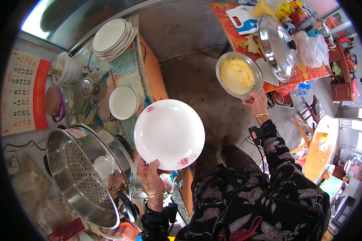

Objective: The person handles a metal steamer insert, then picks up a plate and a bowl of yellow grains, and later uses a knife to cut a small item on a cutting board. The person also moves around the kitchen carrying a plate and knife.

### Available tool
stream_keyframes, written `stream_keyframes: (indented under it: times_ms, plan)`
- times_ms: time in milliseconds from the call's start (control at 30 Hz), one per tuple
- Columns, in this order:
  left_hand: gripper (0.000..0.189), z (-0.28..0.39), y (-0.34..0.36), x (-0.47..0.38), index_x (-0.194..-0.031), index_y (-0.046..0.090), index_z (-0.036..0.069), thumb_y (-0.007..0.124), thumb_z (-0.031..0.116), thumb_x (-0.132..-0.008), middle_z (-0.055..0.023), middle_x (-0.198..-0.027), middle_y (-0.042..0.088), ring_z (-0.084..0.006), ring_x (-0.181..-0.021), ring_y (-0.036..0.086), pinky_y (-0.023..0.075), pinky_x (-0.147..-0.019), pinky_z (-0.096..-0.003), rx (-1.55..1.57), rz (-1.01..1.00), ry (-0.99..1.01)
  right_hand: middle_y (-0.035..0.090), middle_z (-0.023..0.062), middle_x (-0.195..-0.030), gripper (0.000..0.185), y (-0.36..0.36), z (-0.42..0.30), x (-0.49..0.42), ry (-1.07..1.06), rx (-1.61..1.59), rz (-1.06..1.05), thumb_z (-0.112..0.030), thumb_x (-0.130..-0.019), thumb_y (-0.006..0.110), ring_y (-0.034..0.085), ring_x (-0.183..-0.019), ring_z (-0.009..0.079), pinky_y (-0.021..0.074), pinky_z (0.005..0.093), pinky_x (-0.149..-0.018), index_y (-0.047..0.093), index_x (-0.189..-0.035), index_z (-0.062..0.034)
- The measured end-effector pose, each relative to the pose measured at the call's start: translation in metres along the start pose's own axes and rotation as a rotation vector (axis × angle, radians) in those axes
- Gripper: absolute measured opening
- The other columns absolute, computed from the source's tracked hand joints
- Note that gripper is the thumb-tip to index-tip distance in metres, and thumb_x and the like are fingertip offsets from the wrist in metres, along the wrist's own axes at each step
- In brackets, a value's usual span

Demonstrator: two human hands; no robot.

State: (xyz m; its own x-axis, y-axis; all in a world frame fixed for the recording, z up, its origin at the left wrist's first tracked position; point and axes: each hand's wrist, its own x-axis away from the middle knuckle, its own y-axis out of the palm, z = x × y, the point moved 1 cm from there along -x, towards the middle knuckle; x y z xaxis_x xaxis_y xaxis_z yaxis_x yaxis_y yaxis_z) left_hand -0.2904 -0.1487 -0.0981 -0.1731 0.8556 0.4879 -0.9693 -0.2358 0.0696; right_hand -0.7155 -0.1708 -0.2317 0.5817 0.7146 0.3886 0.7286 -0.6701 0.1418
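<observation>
My left hand [151, 178] grips the near rim of a white plate with pink flowers [169, 135], thumb on top; nothing lies on the plate. To the right, my right hand [257, 104] holds the rim of a metal bowl [259, 79]. Yellow and whitish grainy food [237, 76] fills much of that bowl. The bowl is beside the edge of a red-covered table [301, 79]. Left of the held plate, a white bowl with a dark rim [123, 102] sits on the patterned countertop [120, 70].
White plates [110, 35] are stacked at the counter's back. A steel steamer pot [87, 177] with a perforated insert stands tilted at left. On the red table are a domed metal lid [276, 48], a ginger root [252, 44] and a plastic bag [310, 49]. Floor [196, 90] lies between counter and table.
</observation>
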Motion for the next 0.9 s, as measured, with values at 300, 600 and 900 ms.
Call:
stream_keyframes:
  times_ms: [300, 600, 900]
  plan:
    - [0.039, -0.006, 0.002, -0.001, -0.118, 0.053, -0.007, 0.056, 0.006, -0.081, -0.0146, -0.097, 0.066, -0.0219, -0.069, 0.068, 0.0595, -0.049, -0.0325, 0.051, -0.042, 0.000, 0.066, 0.0180, -0.100, 0.044, -0.047, 0.022, -0.016, -0.099, -0.124, 0.178, -0.006, -0.084, 0.054, 0.070, -0.069, 0.0305, 0.0603, 0.0368, -0.055, 0.042, -0.125, -0.0037]
    - [0.032, -0.010, -0.008, -0.003, -0.114, 0.051, -0.009, 0.052, -0.001, -0.083, -0.0161, -0.095, 0.066, -0.0231, -0.072, 0.069, 0.0618, -0.054, -0.0336, 0.156, -0.100, -0.021, 0.066, 0.0125, -0.103, 0.046, -0.064, 0.036, -0.034, -0.126, -0.193, 0.230, -0.004, -0.081, 0.060, 0.070, -0.076, 0.0279, 0.0612, 0.0380, -0.060, 0.044, -0.125, -0.0070]
    - [0.034, -0.010, -0.003, -0.006, -0.114, 0.052, -0.009, 0.053, 0.004, -0.083, -0.0165, -0.094, 0.065, -0.0230, -0.067, 0.068, 0.0604, -0.049, -0.0322, 0.075, -0.076, -0.010, 0.063, 0.0147, -0.112, 0.056, -0.051, 0.037, -0.050, -0.154, -0.266, 0.207, -0.004, -0.084, 0.060, 0.070, -0.081, 0.0290, 0.0611, 0.0383, -0.064, 0.038, -0.135, -0.0111]
